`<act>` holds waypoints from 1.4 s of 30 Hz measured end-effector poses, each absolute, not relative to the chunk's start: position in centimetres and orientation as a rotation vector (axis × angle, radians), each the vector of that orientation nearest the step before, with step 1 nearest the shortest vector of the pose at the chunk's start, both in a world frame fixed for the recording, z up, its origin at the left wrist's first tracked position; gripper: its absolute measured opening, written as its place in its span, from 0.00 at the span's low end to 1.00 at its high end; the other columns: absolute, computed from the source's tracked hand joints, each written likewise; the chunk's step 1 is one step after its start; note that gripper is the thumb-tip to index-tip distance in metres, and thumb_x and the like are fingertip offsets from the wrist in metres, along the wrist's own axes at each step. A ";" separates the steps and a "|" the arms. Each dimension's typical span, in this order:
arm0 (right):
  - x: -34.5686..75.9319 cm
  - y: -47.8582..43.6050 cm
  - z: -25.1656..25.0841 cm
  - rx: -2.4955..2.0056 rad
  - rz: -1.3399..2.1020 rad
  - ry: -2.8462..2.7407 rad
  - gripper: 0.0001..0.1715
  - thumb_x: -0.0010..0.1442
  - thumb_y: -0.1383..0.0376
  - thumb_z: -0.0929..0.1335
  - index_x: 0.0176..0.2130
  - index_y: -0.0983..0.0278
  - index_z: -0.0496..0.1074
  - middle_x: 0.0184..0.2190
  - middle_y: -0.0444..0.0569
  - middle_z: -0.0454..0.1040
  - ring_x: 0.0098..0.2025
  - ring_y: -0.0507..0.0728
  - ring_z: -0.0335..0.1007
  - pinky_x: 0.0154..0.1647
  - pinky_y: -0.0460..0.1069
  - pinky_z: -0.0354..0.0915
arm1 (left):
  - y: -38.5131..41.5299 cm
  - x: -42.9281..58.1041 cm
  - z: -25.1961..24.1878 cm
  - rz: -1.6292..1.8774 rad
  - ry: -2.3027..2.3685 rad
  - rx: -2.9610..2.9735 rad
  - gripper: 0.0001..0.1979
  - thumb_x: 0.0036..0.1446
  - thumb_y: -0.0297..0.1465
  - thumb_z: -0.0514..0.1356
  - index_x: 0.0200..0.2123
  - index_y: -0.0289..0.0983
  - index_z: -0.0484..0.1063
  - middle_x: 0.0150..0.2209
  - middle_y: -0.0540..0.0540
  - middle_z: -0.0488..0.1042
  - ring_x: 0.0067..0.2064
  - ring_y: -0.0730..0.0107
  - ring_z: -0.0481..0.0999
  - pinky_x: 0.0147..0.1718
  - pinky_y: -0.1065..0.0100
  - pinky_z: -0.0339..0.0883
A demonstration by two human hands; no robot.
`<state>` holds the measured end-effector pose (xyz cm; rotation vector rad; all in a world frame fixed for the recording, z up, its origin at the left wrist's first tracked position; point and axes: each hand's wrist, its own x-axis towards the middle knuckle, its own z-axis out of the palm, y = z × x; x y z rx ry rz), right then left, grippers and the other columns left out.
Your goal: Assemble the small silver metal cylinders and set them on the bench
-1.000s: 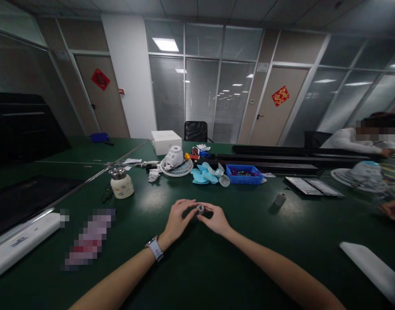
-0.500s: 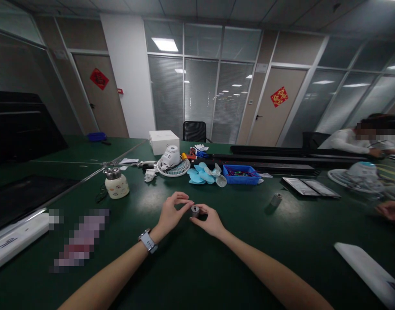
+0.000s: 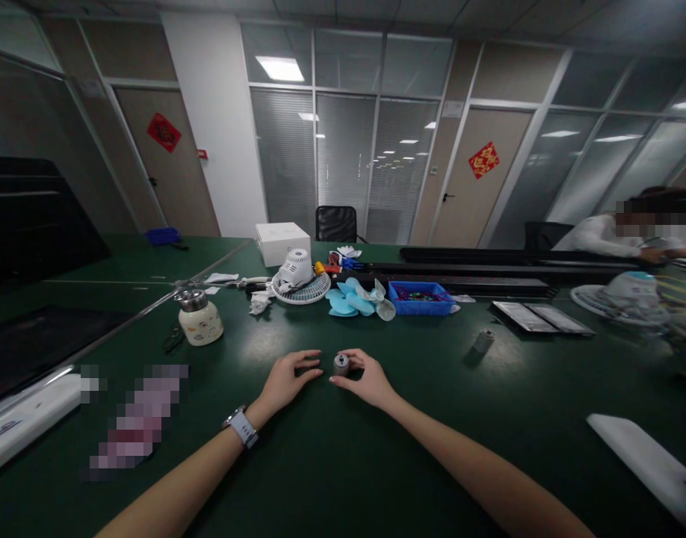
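My right hand pinches a small grey metal cylinder that stands on the dark green table. My left hand, with a watch on its wrist, rests on the table just left of the cylinder, fingers curled and apart from it, with nothing visible in them. A second small grey cylinder lies farther right on the table.
Behind my hands are a small cream jar with a metal lid, a white fan part on a grille, light blue fan blades and a blue tray. A white box stands farther back. Another person sits at the right.
My left hand let go of the cylinder and dropped to the table beside it. My right hand keeps hold of the cylinder, now lowered onto the table.
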<state>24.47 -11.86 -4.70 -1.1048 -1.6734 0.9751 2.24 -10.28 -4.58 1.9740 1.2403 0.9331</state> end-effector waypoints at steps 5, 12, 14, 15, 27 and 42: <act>25.0 -11.2 -4.4 -1.094 1.158 -1.583 0.25 0.44 0.53 0.77 0.37 0.62 0.70 0.40 0.51 0.78 0.44 0.61 0.74 0.51 0.60 0.66 | -10.2 1.9 -4.6 1.008 1.438 1.970 0.22 0.62 0.45 0.50 0.47 0.41 0.76 0.49 0.45 0.78 0.51 0.60 0.75 0.51 0.59 0.66; 28.2 -9.3 -3.3 -0.782 1.774 -1.187 0.28 0.55 0.51 0.70 0.48 0.67 0.70 0.43 0.57 0.77 0.49 0.61 0.73 0.59 0.59 0.61 | -10.3 2.1 -4.2 0.980 1.523 1.975 0.25 0.62 0.47 0.48 0.39 0.40 0.79 0.43 0.45 0.80 0.46 0.58 0.77 0.47 0.58 0.67; 28.8 -9.0 -3.2 -0.763 1.856 -1.104 0.25 0.59 0.53 0.67 0.49 0.68 0.69 0.44 0.57 0.76 0.50 0.59 0.73 0.61 0.57 0.60 | -10.3 2.1 -4.1 0.970 1.530 1.978 0.25 0.62 0.48 0.48 0.39 0.40 0.80 0.43 0.45 0.80 0.46 0.58 0.76 0.48 0.58 0.66; 28.9 -8.9 -3.2 -0.755 1.884 -1.071 0.24 0.60 0.54 0.66 0.49 0.68 0.69 0.45 0.57 0.76 0.50 0.59 0.73 0.61 0.57 0.60 | -10.3 2.1 -4.1 0.968 1.534 1.978 0.25 0.62 0.48 0.48 0.39 0.40 0.80 0.43 0.45 0.80 0.46 0.58 0.76 0.48 0.58 0.66; 28.8 -9.1 -3.7 -0.863 1.757 -1.094 0.28 0.39 0.62 0.80 0.37 0.62 0.67 0.36 0.45 0.72 0.42 0.56 0.74 0.51 0.55 0.68 | -10.5 2.1 -3.9 0.971 1.538 2.002 0.24 0.62 0.47 0.48 0.37 0.41 0.80 0.43 0.46 0.79 0.47 0.58 0.76 0.48 0.60 0.66; 27.9 -9.7 -3.8 -0.934 1.623 -1.106 0.27 0.36 0.58 0.81 0.33 0.65 0.70 0.33 0.45 0.74 0.36 0.54 0.74 0.45 0.53 0.69 | -10.5 2.1 -4.1 0.973 1.525 2.010 0.25 0.63 0.48 0.47 0.37 0.41 0.80 0.43 0.46 0.79 0.47 0.58 0.75 0.48 0.60 0.64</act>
